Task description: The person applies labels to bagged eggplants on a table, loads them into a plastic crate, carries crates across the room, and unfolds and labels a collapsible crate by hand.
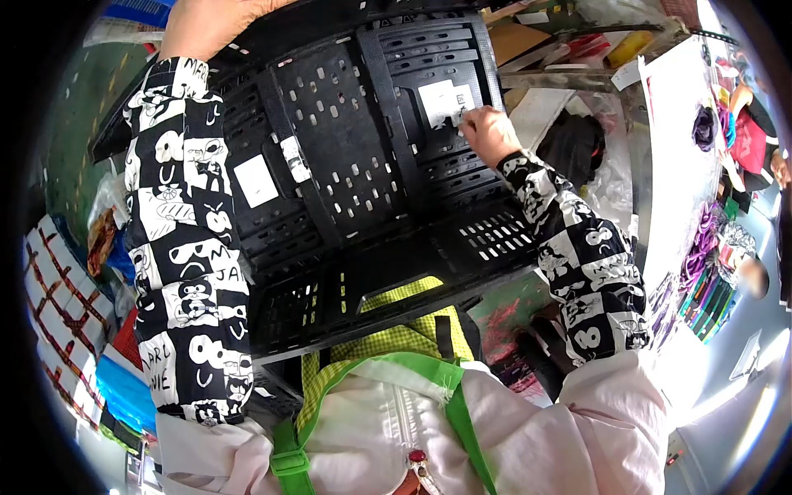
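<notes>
A black plastic crate (330, 124) with slotted walls is tilted in front of me, its near side close to my lap. My left hand (206, 29) grips the crate's far left rim; its fingertips are cut off by the top of the view. On the crate's inner right part is a white paper label (441, 101) with dark marks. My right hand (492, 136) is closed, with thumb and fingertips pinched at that label's lower right edge. Another white label (256, 181) and a small torn paper piece (294, 158) are stuck on the crate's left part.
Plastic wrap and a black bag (572, 147) lie to the right, beside a white table edge (685, 165). Cardboard (516, 45) is at the back right. Blue plastic (124, 384) and a checked white cloth (70, 305) are at the left. Another person (747, 140) is at far right.
</notes>
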